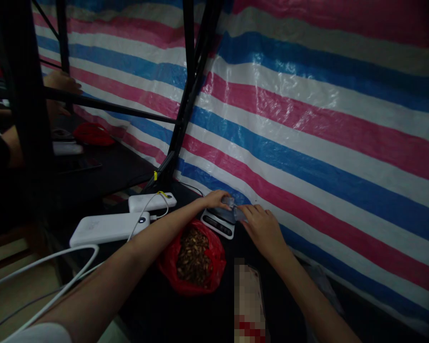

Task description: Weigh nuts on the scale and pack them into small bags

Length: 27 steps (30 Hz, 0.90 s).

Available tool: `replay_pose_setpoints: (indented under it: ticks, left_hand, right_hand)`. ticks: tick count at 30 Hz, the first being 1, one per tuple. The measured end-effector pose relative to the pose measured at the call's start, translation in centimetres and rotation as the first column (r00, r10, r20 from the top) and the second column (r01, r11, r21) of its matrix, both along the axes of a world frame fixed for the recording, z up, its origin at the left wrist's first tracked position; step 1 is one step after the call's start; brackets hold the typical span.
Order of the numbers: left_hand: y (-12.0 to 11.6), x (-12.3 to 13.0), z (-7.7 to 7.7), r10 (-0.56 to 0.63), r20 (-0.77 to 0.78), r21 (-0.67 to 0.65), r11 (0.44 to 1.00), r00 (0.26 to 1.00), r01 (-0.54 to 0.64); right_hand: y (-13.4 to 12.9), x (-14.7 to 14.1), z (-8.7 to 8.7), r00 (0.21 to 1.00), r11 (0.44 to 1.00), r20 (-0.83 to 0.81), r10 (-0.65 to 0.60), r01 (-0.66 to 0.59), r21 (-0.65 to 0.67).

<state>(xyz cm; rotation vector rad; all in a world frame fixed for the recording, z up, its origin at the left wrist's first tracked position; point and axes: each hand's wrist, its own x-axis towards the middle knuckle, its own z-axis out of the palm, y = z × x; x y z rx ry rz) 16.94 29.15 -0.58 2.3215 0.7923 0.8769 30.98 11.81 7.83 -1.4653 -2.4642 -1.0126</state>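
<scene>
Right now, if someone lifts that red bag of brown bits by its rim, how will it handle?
The red bag looks like thin crumpled plastic, so probably floppy. Its mouth gapes open over loose brown pieces, so tilting likely spills them. Sagging wide on the dark table, it seems unlikely to roll.

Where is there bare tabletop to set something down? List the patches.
Bare black table lies near the front edge, left of the red bag. Crowded: both hands, left hand and right hand, at the scale; power banks with cables on the left.
</scene>
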Motion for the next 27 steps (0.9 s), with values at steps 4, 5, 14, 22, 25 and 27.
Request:
replay_pose_setpoints:
  ticks: [4, 5, 14, 22, 25, 27]
  left_hand:
    - [-1.6, -1.2, 0.4, 0.072, -0.004, 0.053, 0.996, 0.997, -0.072]
    - [-2.7, -1.9, 0.9, 0.09, 0.043, 0.074, 0.993, 0.995, -0.093]
    - [-20.2, -13.2, 0.9, 0.448, -0.052, 0.037, 0.894, 0.892, -0.447]
    - [-25.8, -14.0, -2.2, 0.587, -0.52, 0.122, 0.771, 0.621, -0.625]
    - [-24.1, -12.3, -1.9, 0.644, -0.507, 0.14, 0.717, 0.572, -0.683]
    - [-22.8, -11.5, -1.8, 0.678, -0.457, 0.101, 0.682, 0.575, -0.724]
  right_hand:
    - [-3.1, -2.0, -2.3, 0.993, 0.991, -0.079, 0.088, -0.095, -0.095]
    - [-3.9, -2.6, -3.1, 0.989, 0.989, -0.104, 0.101, -0.111, -0.096]
    - [-4.5, -5.7, -6.4, 0.973, 0.959, -0.098, 0.208, -0.222, -0.178]
    - [-1.2, -7.2, -6.5, 0.978, 0.944, -0.001, 0.208, -0.201, -0.263]
    - [-1.3, -7.9, -6.5, 0.98, 0.925, -0.017, 0.198, -0.193, -0.328]
    - [-1.4, -8.0, -6.5, 0.968, 0.887, -0.095, 0.231, -0.249, -0.388]
